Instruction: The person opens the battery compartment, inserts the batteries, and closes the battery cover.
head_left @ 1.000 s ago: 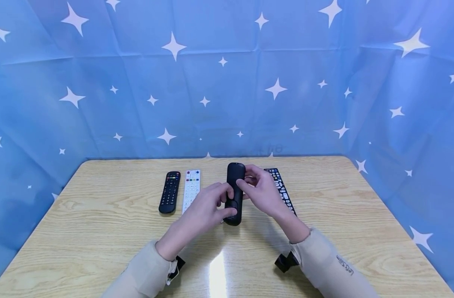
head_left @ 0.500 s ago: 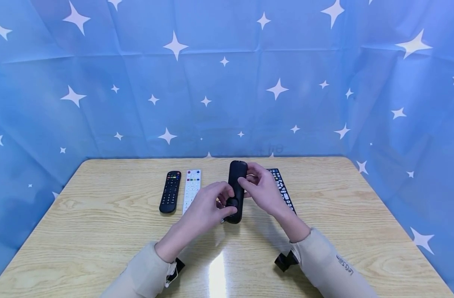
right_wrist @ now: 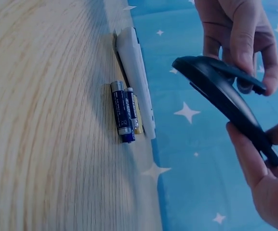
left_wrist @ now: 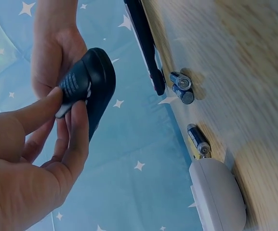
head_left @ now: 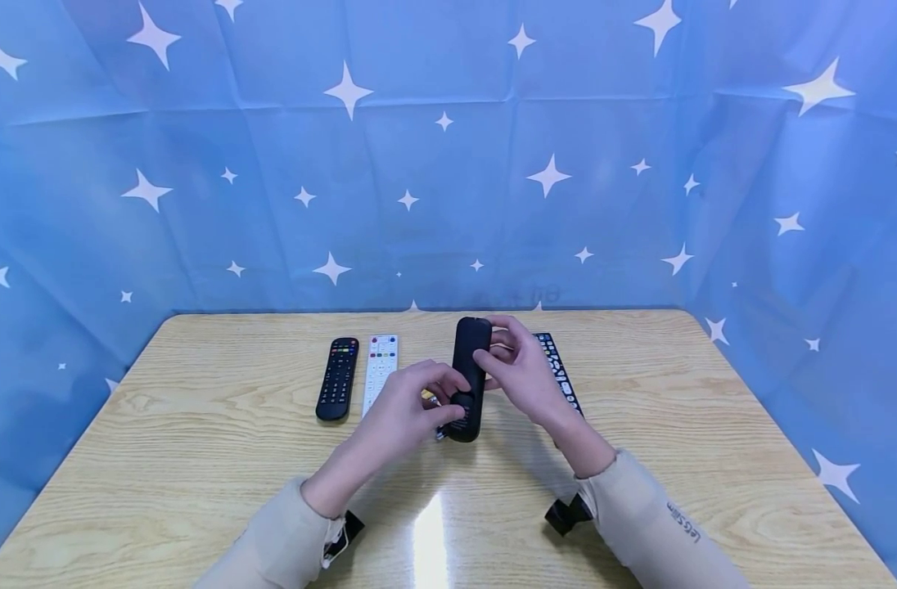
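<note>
A black remote control (head_left: 469, 352) is held above the table with its back side up. My right hand (head_left: 522, 372) grips its far end between thumb and fingers. The battery cover (left_wrist: 73, 89), a black piece with small print, stands at an angle to the remote's back in the left wrist view. My left hand (head_left: 412, 405) pinches this cover between thumb and fingers. From the right wrist view, the cover's free end is apart from the remote and its other end meets it. The inside of the battery compartment is hidden.
Several batteries (right_wrist: 121, 110) lie on the wooden table (head_left: 220, 458) below the hands. A white remote (head_left: 380, 368) and a black remote (head_left: 336, 380) lie to the left. Another black remote (head_left: 556, 368) lies partly behind my right arm. A starry blue cloth (head_left: 448, 164) hangs behind.
My left hand has tilted the battery cover up from the remote's back, and its printed face now shows. The remote has shifted slightly right; my right hand still holds it.
</note>
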The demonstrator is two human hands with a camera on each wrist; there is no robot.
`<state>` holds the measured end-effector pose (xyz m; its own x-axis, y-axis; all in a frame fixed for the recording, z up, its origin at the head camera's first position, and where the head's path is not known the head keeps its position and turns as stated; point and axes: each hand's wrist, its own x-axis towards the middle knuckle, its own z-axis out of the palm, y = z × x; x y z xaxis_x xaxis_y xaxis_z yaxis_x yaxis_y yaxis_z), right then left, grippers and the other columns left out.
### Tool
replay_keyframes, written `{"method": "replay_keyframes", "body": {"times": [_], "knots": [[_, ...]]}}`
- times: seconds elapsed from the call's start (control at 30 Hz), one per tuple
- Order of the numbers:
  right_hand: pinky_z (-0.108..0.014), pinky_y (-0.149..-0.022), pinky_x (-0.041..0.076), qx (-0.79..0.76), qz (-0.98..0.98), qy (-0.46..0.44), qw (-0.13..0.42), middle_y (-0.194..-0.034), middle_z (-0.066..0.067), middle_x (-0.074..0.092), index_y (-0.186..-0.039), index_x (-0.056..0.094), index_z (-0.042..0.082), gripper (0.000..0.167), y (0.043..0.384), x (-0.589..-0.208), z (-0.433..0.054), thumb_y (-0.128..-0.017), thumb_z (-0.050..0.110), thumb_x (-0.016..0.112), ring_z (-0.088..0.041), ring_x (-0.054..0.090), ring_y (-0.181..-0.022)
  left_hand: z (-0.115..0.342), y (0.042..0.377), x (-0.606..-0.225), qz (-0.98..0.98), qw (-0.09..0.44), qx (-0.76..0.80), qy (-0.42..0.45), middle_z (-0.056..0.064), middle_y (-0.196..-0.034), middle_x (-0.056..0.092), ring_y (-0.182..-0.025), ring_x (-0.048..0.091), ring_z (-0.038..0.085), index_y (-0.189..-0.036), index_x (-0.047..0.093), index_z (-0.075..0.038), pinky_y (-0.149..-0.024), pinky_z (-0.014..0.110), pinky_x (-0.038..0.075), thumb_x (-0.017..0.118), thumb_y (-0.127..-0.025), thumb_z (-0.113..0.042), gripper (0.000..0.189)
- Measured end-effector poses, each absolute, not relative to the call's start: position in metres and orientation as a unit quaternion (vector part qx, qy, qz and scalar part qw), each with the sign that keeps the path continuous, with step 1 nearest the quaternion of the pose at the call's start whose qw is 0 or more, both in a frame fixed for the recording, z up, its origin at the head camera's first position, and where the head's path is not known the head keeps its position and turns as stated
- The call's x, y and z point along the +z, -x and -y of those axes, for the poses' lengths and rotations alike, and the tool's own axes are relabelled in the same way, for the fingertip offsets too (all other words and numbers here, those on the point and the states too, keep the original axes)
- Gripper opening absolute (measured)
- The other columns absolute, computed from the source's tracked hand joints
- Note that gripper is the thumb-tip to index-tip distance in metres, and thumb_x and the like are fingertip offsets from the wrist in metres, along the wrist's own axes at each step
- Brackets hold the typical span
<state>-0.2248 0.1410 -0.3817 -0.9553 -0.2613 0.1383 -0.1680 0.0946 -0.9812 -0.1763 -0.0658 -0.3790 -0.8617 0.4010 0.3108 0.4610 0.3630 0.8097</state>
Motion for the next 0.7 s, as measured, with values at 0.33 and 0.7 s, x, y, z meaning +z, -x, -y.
{"method": "replay_keyframes", "body": {"times": [0.33,0.7], "knots": [[-0.047,-0.070,0.063,-0.669,-0.727,0.144,0.051,-0.122,-0.023,0.061,-0.145,0.046,0.004,0.049,0.225,-0.381,-0.142,-0.099,0.004,0.064,-0.028,0.069,-0.101,0.069,0.176,-0.377,0.799,-0.009,-0.541,0.262,-0.002,-0.098,0.070,-0.085,0.065,0.014,-0.105,0.076,-0.011,-0.072,0.030,0.059,0.082,-0.087,-0.003,0.021],[-0.044,-0.071,0.063,-0.660,-0.741,0.123,0.024,-0.122,-0.025,0.061,-0.147,0.045,0.002,0.051,0.232,-0.379,-0.152,-0.099,0.001,0.063,-0.027,0.068,-0.102,0.077,0.177,-0.381,0.825,-0.083,-0.458,0.319,-0.008,-0.086,0.068,-0.079,0.063,0.008,-0.102,0.077,-0.009,-0.070,0.028,0.056,0.083,-0.085,0.000,0.020]]}}
